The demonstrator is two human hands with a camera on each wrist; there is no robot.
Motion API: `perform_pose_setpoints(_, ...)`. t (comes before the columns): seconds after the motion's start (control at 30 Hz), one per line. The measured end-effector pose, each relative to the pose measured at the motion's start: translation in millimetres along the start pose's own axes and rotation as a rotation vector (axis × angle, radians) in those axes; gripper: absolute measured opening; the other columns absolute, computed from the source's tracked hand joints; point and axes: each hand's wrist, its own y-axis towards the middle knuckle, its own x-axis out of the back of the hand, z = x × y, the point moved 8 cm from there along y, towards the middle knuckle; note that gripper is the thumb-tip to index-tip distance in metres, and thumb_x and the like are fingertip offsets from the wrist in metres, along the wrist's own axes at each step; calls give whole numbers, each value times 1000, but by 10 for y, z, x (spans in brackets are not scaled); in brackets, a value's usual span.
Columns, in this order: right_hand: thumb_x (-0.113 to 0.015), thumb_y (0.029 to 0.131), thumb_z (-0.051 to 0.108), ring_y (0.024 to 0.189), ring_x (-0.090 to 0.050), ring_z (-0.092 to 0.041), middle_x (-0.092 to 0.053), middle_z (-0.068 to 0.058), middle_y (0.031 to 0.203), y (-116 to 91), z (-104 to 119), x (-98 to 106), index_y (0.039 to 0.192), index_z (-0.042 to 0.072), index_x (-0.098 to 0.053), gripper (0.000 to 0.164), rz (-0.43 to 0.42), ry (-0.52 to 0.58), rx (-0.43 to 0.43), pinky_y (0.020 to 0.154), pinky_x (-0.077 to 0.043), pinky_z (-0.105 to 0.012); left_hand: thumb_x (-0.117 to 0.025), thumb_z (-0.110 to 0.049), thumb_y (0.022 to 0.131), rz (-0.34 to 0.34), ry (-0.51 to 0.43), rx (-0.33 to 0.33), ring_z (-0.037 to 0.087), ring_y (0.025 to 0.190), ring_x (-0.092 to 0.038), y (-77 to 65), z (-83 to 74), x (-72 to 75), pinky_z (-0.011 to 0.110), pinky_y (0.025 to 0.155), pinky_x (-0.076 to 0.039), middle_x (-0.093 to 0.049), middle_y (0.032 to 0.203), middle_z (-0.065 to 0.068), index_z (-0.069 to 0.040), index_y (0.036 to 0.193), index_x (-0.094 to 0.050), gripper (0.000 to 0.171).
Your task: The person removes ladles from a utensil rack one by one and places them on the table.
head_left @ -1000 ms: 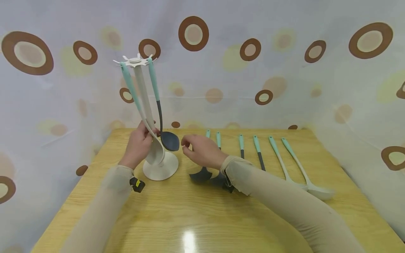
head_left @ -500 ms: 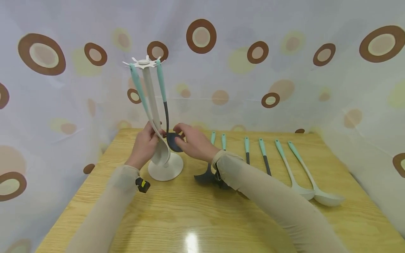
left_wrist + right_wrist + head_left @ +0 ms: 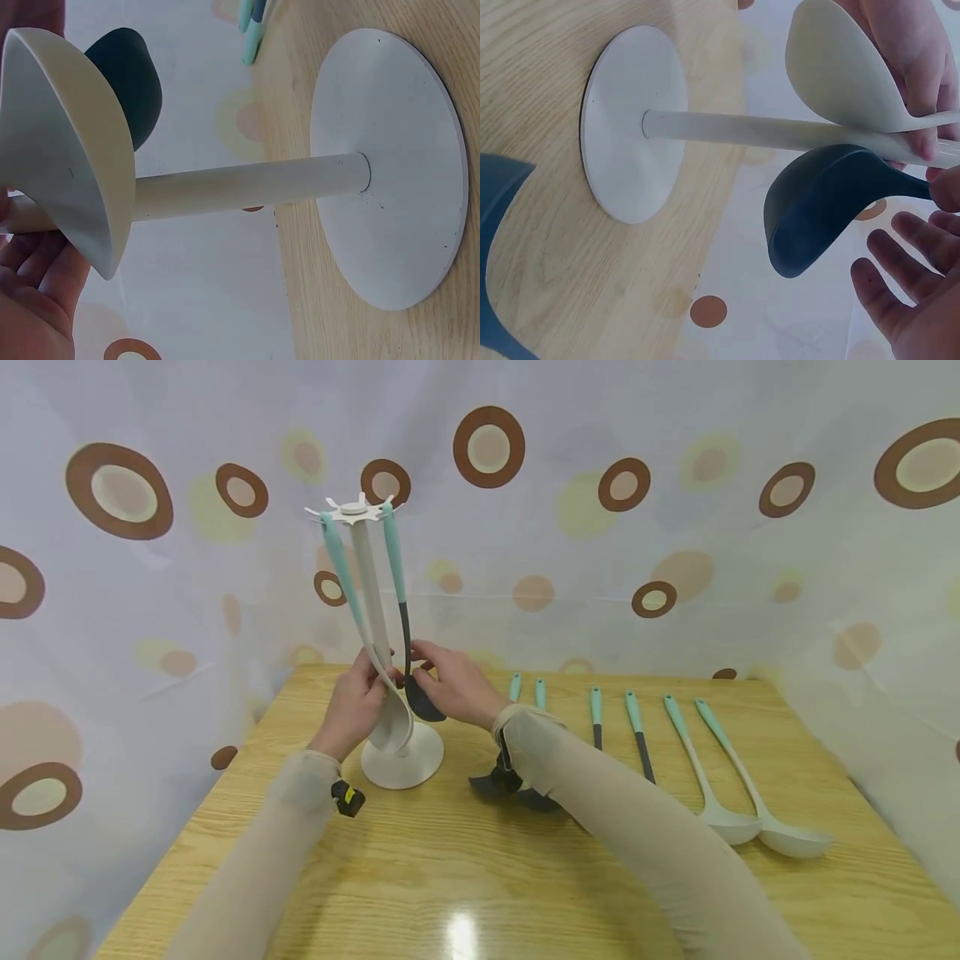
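Observation:
A white utensil stand (image 3: 372,593) with a hooked top ring and round base is upright at the left of the table. My left hand (image 3: 351,708) grips its pole behind a hanging cream ladle (image 3: 390,728) with a mint handle. On the stand's right side hangs a dark ladle (image 3: 424,702), also mint-handled. My right hand (image 3: 461,685) pinches the dark ladle's neck just above the bowl. In the right wrist view the thumb lies on that neck, while the other fingers are spread below the dark ladle (image 3: 817,202).
Several mint-handled utensils lie in a row to the right on the wooden table (image 3: 420,877). Two have dark heads (image 3: 491,785) partly behind my right wrist; at the far right are a cream utensil (image 3: 727,822) and a cream ladle (image 3: 795,841). A patterned curtain surrounds the table.
My right hand has moved left to the dark ladle and taken its neck. The dark ladle's bowl has turned. My left hand stays on the pole; the head view has shifted left.

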Motion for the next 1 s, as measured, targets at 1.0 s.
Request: perform_pose_setpoints(1.0, -54, 105, 17, 105, -69, -19, -74, -4, 108, -2, 73, 93, 113, 8, -66, 17, -110, 98, 49, 91, -54, -36, -49, -29, 107, 1, 7, 12, 31, 103, -68, 0, 58, -30, 58, 96, -49, -71, 108, 12, -11, 135, -47, 34)
